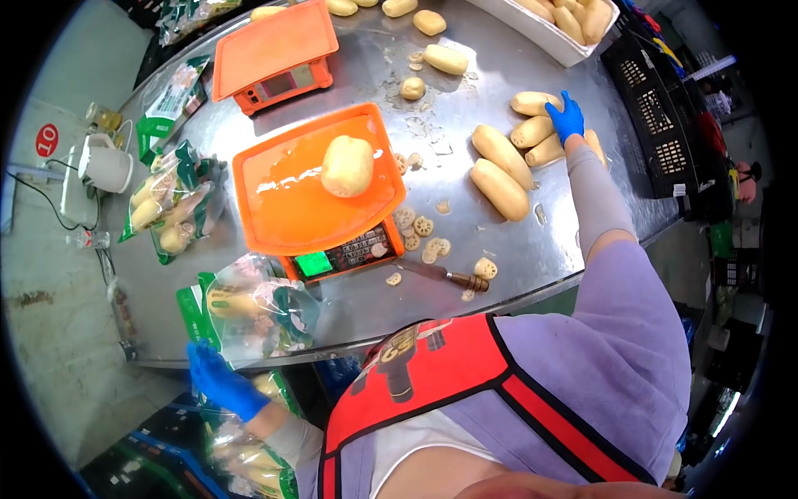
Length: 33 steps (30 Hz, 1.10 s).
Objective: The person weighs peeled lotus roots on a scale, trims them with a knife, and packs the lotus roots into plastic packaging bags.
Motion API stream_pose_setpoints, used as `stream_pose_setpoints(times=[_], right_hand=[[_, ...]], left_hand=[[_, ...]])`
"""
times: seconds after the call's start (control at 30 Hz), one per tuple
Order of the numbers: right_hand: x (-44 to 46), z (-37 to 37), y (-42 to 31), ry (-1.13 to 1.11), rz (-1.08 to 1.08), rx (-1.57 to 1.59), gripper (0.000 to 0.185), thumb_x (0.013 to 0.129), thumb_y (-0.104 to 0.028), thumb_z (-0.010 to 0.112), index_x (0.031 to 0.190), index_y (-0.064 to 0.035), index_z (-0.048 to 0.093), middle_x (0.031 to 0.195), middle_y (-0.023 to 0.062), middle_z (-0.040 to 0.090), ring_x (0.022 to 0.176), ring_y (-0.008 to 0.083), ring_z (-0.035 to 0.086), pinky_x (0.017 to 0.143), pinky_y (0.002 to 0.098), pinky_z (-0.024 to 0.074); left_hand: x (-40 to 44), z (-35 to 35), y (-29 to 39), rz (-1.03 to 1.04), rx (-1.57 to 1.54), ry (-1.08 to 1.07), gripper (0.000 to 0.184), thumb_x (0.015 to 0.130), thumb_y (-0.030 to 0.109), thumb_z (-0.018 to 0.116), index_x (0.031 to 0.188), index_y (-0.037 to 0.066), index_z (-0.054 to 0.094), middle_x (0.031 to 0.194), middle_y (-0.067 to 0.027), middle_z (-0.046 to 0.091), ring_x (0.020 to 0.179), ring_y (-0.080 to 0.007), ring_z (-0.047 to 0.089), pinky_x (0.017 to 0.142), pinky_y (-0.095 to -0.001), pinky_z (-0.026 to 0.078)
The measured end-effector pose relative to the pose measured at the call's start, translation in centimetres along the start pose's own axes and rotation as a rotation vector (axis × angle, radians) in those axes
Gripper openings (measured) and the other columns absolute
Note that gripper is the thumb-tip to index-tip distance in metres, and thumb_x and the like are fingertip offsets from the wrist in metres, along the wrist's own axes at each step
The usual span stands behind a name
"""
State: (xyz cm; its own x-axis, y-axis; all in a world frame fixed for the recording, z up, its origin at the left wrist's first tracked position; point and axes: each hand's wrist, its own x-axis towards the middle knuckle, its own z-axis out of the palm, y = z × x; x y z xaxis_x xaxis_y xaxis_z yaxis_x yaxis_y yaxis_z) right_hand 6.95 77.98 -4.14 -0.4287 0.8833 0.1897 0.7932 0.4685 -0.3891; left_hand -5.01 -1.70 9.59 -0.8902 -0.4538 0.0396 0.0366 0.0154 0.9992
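Note:
My right hand [568, 119], in a blue glove, has its fingers apart at a group of peeled lotus roots [499, 190] on the steel table, touching or just above one upper root [534, 103]. My left hand [223, 384], also gloved in blue, is at the table's near left edge with its fingers stretched out. Its fingertips are close to a clear and green bag of lotus roots [237, 303]; whether they touch it is unclear. A single root piece [347, 166] rests on the orange tray [283, 212] of a scale with a lit green display.
A knife [449, 276] lies near the front edge beside cut slices [435, 249]. Another orange scale [274, 50] stands behind. Filled bags [170, 204] are at left, a white box [540, 32] of roots at back right, and a black crate [661, 125] at right.

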Motion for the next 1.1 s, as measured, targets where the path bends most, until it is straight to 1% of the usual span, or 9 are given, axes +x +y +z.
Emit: stream_pose_setpoints(times=[0.13, 0.27, 0.57, 0.67, 0.87, 0.97, 1.0, 1.07, 1.1], right_hand=[[2.0, 1.5, -0.6, -0.177, -0.245, -0.314, 0.086, 0.067, -0.058, 0.067, 0.140, -0.0241, 0.034, 0.139, 0.0212, 0.035, 0.126, 0.0348, 0.038, 0.105, 0.0404, 0.0316], [1.9, 0.6, -2.5, -0.291, -0.145, -0.197, 0.089, 0.063, -0.062, 0.068, 0.138, -0.0229, 0.039, 0.133, 0.0216, 0.042, 0.122, 0.0350, 0.043, 0.102, 0.0404, 0.0360], [-6.5, 0.1, -13.5, -0.569, -0.326, -0.134, 0.075, 0.072, -0.071, 0.051, 0.110, -0.0072, 0.062, 0.108, 0.0182, 0.062, 0.102, 0.0343, 0.057, 0.089, 0.0394, 0.0438], [-9.2, -1.3, -15.3, -0.595, -0.407, -0.204, 0.072, 0.077, -0.069, 0.047, 0.109, -0.0066, 0.063, 0.106, 0.0183, 0.063, 0.099, 0.0345, 0.058, 0.088, 0.0400, 0.0441], [-11.3, 2.0, -13.3, -0.764, -0.424, 0.171, 0.047, 0.087, -0.048, 0.050, 0.101, -0.0052, 0.066, 0.097, 0.0129, 0.066, 0.092, 0.0271, 0.061, 0.081, 0.0355, 0.0457], [-7.5, 6.1, -11.5, -0.548, 0.365, 1.254, 0.028, 0.091, -0.033, 0.053, 0.096, -0.0067, 0.062, 0.081, 0.0031, 0.061, 0.076, 0.0140, 0.057, 0.073, 0.0258, 0.0457], [-5.7, 6.6, -10.8, -0.442, 0.582, 1.403, 0.027, 0.092, -0.031, 0.050, 0.102, -0.0069, 0.058, 0.088, 0.0054, 0.060, 0.082, 0.0184, 0.055, 0.079, 0.0317, 0.0460], [-5.0, 3.6, -12.6, -0.316, 0.801, 1.745, 0.027, 0.092, -0.027, 0.049, 0.108, -0.0062, 0.054, 0.100, 0.0086, 0.056, 0.091, 0.0225, 0.052, 0.086, 0.0385, 0.0441], [-4.4, 4.6, -11.6, -0.307, 0.591, 1.700, 0.024, 0.090, -0.019, 0.047, 0.109, -0.0060, 0.052, 0.107, 0.0116, 0.052, 0.098, 0.0278, 0.049, 0.090, 0.0454, 0.0412]], left_hand=[[-0.4, 0.6, 0.3, -0.007, 0.038, 0.017, 0.035, 0.089, 0.010, 0.048, 0.122, -0.001, 0.052, 0.111, -0.0104, 0.059, 0.102, -0.0171, 0.054, 0.086, -0.0275, 0.041], [-0.4, 0.3, -0.3, 0.007, 0.065, 0.044, 0.033, 0.091, 0.016, 0.050, 0.118, -0.001, 0.055, 0.104, -0.0103, 0.062, 0.096, -0.0170, 0.057, 0.083, -0.0283, 0.044], [-0.3, 1.5, -0.5, 0.015, 0.066, -0.037, 0.033, 0.090, 0.013, 0.048, 0.120, -0.001, 0.053, 0.110, -0.0113, 0.061, 0.100, -0.0180, 0.058, 0.087, -0.0291, 0.044], [-0.5, 1.4, -0.2, 0.003, 0.022, -0.016, 0.032, 0.089, 0.009, 0.048, 0.119, -0.002, 0.053, 0.115, -0.0112, 0.058, 0.104, -0.0185, 0.054, 0.088, -0.0290, 0.042], [-0.8, 0.5, -0.1, -0.013, 0.055, 0.017, 0.033, 0.090, 0.010, 0.048, 0.120, -0.001, 0.053, 0.115, -0.0110, 0.058, 0.103, -0.0179, 0.055, 0.086, -0.0279, 0.042], [-0.2, -0.6, -0.7, -0.039, 0.075, 0.034, 0.033, 0.090, 0.011, 0.047, 0.120, -0.001, 0.053, 0.113, -0.0105, 0.059, 0.101, -0.0167, 0.055, 0.085, -0.0268, 0.042], [-0.1, -0.6, -0.7, -0.027, 0.082, 0.049, 0.033, 0.090, 0.012, 0.048, 0.120, 0.000, 0.054, 0.110, -0.0104, 0.060, 0.099, -0.0166, 0.057, 0.084, -0.0270, 0.043], [0.0, -0.5, -0.7, -0.015, 0.085, 0.067, 0.033, 0.090, 0.014, 0.048, 0.120, 0.001, 0.055, 0.107, -0.0103, 0.062, 0.096, -0.0164, 0.058, 0.083, -0.0272, 0.045], [0.1, -0.4, -0.6, -0.008, 0.092, 0.062, 0.034, 0.090, 0.014, 0.048, 0.119, 0.000, 0.055, 0.107, -0.0103, 0.062, 0.096, -0.0163, 0.058, 0.083, -0.0271, 0.044]])
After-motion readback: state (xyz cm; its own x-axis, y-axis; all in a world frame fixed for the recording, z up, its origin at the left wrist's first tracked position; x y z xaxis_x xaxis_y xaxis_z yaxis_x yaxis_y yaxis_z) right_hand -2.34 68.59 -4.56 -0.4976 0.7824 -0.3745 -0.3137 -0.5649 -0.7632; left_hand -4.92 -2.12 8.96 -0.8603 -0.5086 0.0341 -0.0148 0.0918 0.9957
